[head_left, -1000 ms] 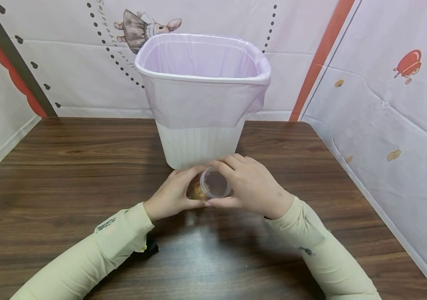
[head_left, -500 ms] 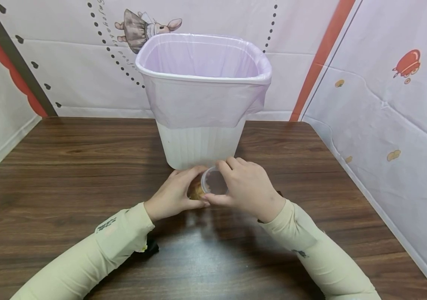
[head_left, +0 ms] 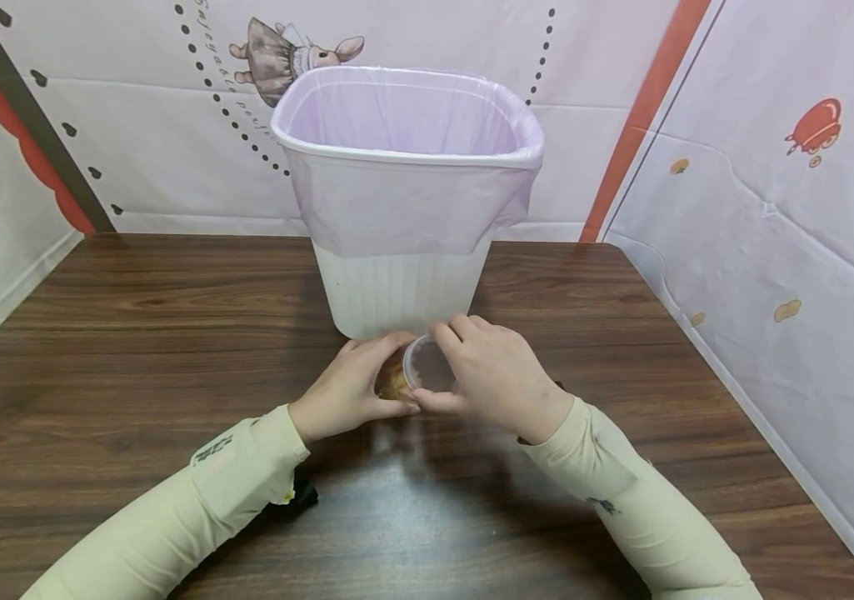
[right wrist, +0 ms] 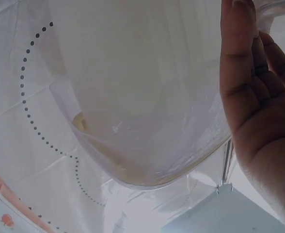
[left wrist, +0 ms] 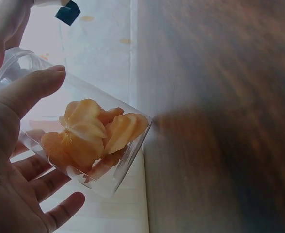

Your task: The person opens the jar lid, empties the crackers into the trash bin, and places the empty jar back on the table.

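Observation:
A clear plastic jar (left wrist: 111, 182) is held tilted between the two hands. Several orange, lobed pieces (left wrist: 84, 131) lie in its lower end; their kind is hard to tell. My left hand (head_left: 352, 383) grips the jar's body, its thumb along one side and fingers beneath in the left wrist view. At the other end, my right hand (head_left: 497, 371) holds the round translucent top (head_left: 430, 367) by its rim, thumb in front and fingers behind. Whether that top is a separate lid is unclear. The right wrist view shows the right hand's palm side, with the jar only partly visible at the corner.
Just behind the hands stands a white bin (head_left: 400, 292) with a pale purple liner (head_left: 412, 208) folded over its rim. A dark wood table (head_left: 172, 333) is underneath. Printed cloth (head_left: 756, 167) hangs around the back and sides. A small black object (head_left: 302, 497) sits by the left wrist.
Over the last second my right hand has turned and shifted slightly at the jar's top, its thumb moving left. It stays nearly still since half a second ago. The left hand has kept its grip.

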Tool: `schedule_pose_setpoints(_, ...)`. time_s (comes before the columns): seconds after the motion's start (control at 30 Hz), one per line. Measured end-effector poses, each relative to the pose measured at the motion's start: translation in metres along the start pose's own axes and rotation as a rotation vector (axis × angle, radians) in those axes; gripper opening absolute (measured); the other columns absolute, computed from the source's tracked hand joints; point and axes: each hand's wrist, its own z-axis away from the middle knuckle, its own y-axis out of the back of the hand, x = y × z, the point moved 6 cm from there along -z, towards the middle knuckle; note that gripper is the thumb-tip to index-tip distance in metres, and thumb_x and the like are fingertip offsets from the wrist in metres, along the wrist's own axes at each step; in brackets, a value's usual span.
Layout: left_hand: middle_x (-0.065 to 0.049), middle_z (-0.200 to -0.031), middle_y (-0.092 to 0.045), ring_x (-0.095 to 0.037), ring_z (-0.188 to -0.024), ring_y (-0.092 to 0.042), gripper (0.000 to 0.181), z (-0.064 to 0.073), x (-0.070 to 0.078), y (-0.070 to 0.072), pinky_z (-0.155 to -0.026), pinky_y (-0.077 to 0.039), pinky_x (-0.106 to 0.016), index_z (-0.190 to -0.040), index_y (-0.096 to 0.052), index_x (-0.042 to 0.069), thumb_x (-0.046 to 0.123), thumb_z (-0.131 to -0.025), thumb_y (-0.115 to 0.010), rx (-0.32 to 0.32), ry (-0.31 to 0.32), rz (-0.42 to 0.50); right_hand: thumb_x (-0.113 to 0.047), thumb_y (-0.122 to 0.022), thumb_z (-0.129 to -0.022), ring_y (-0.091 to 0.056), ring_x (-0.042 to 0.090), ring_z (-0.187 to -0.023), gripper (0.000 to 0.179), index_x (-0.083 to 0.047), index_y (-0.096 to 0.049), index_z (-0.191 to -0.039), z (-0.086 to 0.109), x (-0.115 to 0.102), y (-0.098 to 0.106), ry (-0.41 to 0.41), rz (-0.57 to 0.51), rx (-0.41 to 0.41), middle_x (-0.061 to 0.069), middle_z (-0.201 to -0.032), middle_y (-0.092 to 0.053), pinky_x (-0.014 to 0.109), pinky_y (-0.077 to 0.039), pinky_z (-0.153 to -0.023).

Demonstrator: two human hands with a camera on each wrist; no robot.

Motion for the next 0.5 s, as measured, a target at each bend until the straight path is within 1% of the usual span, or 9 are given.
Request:
schedule_pose_setpoints(0.2,0.008,-0.118,-0.057,-0.006,-0.104,-0.053,0.075,-0.0001,0.0004,0.0006,-0.091,-0.036,-0.042,-0.127,-0.042,0.023,0.046,-0.064,-0.076,0.004,-0.012,0.014,-0.054,-0.065,-0.066,-0.055,0.016,-0.071,0.062,-0.009,-0.057,-0.108,0.0005,-0.0004,0.0007,0.049,-0.036,-0.021,0.003,-0.084,-0.054,0.027,-0.049,-0.058)
schedule_pose_setpoints(0.5,0.008,-0.12,-0.056,-0.007,-0.107,-0.051,0.078,-0.0003,0.0009,0.0002,-0.092,-0.036,-0.044,-0.13,-0.039,0.024,0.045,-0.064,-0.076,0.005,-0.016,0.015,-0.048,-0.068,-0.066,-0.055,0.014,-0.074,0.064,-0.012,-0.054,-0.117,0.001,0.0016,0.002,0.081,-0.111,-0.071,0.001,-0.09,-0.054,0.027,-0.049,-0.062)
